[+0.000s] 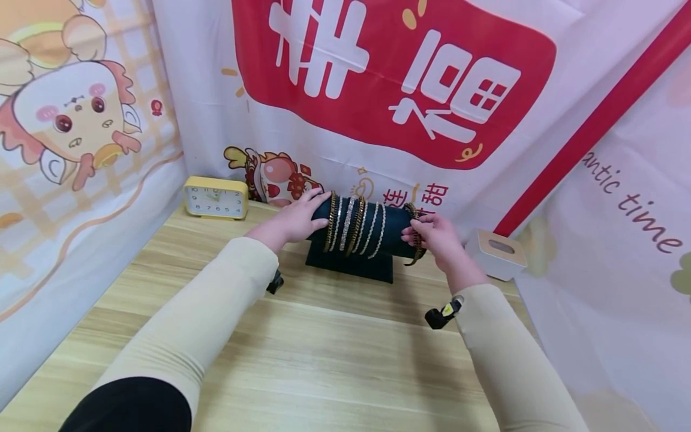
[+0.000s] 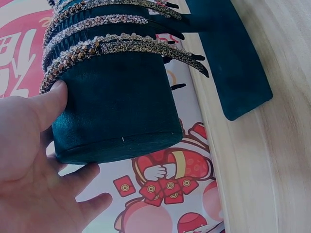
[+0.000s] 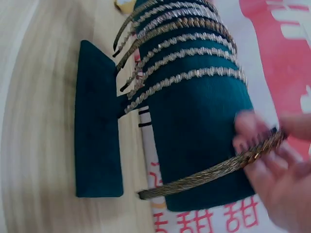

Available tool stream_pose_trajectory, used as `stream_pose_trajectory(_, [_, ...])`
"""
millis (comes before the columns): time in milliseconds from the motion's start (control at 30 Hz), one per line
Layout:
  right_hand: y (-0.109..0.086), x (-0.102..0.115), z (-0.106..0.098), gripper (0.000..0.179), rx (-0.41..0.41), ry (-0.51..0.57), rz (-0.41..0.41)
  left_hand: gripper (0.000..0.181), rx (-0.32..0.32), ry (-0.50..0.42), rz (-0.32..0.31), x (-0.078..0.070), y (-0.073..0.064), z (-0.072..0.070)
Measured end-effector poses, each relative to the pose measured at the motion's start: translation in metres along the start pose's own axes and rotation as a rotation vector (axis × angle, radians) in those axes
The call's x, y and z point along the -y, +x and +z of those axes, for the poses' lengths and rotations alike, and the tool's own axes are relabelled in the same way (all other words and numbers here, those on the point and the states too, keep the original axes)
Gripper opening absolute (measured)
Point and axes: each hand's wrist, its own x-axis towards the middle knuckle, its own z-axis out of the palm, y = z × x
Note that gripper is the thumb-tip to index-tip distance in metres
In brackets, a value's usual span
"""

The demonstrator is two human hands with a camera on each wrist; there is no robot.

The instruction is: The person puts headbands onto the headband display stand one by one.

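Observation:
Several beaded and glittery headbands (image 1: 348, 223) sit side by side around a dark green velvet display stand (image 1: 391, 231), which is a thick roll on a flat base (image 3: 98, 126). My left hand (image 1: 299, 219) holds the roll's left end, thumb in front beside the outermost headband (image 2: 97, 48) and the other fingers behind. At the right end, my right hand (image 1: 434, 233) pinches one dark gold headband (image 3: 214, 172) between thumb and fingers. That band crosses the roll at a slant, apart from the others, one tip past the roll's edge.
A yellow clock (image 1: 216, 198) stands at the back left of the wooden table (image 1: 324, 360). A white tissue box (image 1: 496, 255) with a wooden top is at the right, near the wall. Printed cloth (image 1: 205, 96) hangs right behind the stand.

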Motion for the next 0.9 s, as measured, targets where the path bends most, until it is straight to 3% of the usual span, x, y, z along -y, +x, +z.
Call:
stream_pose_trajectory(133, [0.0, 0.009, 0.007, 0.028, -0.122, -0.311, 0.003, 0.069, -0.004, 0.001, -0.003, 0.0, -0.001, 0.0])
stream_pose_trajectory(267, [0.006, 0.012, 0.014, 0.028, -0.19, -0.473, -0.022, 0.07, -0.004, -0.002, -0.005, -0.001, -0.002, -0.002])
stream_pose_trajectory(633, [0.015, 0.012, 0.034, 0.027, -0.195, -0.414, -0.052, 0.07, 0.014, 0.013, -0.002, 0.001, 0.001, 0.003])
stream_pose_trajectory(900, [0.018, 0.007, 0.032, 0.027, -0.205, -0.353, -0.064, 0.07, 0.01, 0.011, 0.002, -0.003, 0.005, 0.003])
